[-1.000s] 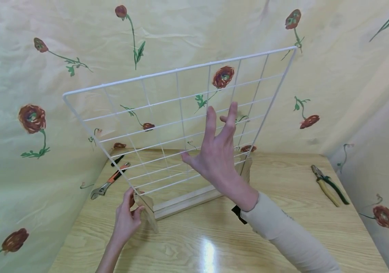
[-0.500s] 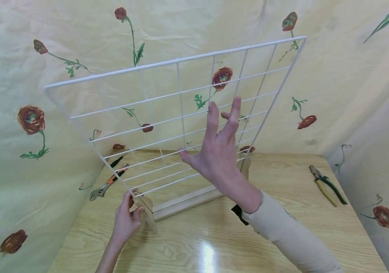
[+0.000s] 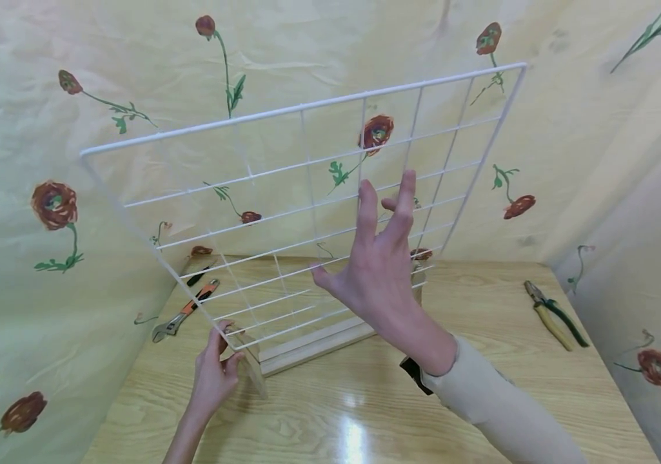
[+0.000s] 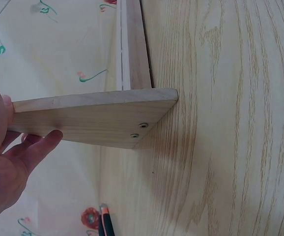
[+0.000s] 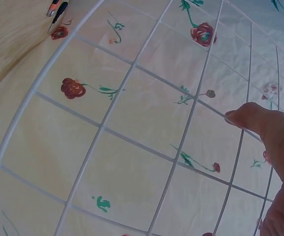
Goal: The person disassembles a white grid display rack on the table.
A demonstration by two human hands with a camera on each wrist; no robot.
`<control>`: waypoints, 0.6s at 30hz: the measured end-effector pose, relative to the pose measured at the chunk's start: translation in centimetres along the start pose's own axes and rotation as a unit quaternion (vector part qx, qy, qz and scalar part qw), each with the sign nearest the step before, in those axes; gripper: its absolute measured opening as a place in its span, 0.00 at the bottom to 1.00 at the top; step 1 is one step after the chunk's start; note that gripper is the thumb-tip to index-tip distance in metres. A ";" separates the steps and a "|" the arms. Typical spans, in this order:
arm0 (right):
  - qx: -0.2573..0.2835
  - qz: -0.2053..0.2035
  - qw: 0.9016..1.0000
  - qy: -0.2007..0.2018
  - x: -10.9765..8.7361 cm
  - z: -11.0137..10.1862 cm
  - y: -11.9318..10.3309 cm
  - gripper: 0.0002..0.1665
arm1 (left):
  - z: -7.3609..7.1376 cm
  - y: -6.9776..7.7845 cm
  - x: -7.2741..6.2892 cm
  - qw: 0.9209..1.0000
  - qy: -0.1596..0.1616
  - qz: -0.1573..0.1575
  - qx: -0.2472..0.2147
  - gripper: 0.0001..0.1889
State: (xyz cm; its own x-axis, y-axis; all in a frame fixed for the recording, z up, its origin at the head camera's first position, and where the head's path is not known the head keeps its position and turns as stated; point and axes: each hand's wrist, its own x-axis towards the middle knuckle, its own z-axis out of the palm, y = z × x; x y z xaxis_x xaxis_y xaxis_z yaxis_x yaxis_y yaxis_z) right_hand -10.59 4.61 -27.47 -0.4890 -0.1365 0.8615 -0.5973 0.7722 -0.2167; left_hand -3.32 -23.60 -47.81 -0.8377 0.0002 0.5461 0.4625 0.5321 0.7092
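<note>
Left hand [image 4: 4, 162] pinches a pale flat wooden board [image 4: 90, 118] | right hand [image 3: 378, 283], fingers spread, touches a tilted white wire grid [image 3: 309, 161] over the wooden tabletop [image 3: 481, 303] | wide gap from board to yellow-and-green metal pliers [image 3: 545, 301] near right edge | only left wrist view shows two round screws [image 4: 143, 125]

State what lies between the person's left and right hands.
In the head view, parts of the white rectangular wire grid and pale wooden stand show between the left hand and right hand.

Smooth coated-wire grid [image 3: 309, 162]; matt wooden frame [image 3: 317, 347]; glossy wood-grain bench [image 3: 284, 419]; creased cloth [image 3: 330, 51] at twelve o'clock; metal-headed wrench [image 3: 184, 315] at eight.
</note>
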 end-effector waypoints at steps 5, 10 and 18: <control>-0.010 0.026 1.000 -0.011 -1.4 -0.3 1.1 0.80 | 0.0 0.0 0.0 1.000 -0.004 0.003 -0.006 0.40; -0.019 0.034 0.999 -0.013 -3.3 -0.5 2.6 0.81 | 0.0 0.1 -0.1 1.000 -0.013 -0.014 0.008 0.40; -0.027 0.060 0.998 -0.011 -6.6 -1.1 4.9 0.84 | 0.1 0.1 -0.1 1.000 -0.005 0.007 0.014 0.40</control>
State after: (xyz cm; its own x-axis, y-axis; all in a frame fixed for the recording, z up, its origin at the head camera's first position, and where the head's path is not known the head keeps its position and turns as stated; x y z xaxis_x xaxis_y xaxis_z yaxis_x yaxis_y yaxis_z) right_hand -9.58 9.98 -33.68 -0.5691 -0.0552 0.8204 -0.4990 0.8162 -0.2912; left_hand -3.24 -23.44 -47.88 -0.8345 0.0158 0.5508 0.4656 0.5550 0.6894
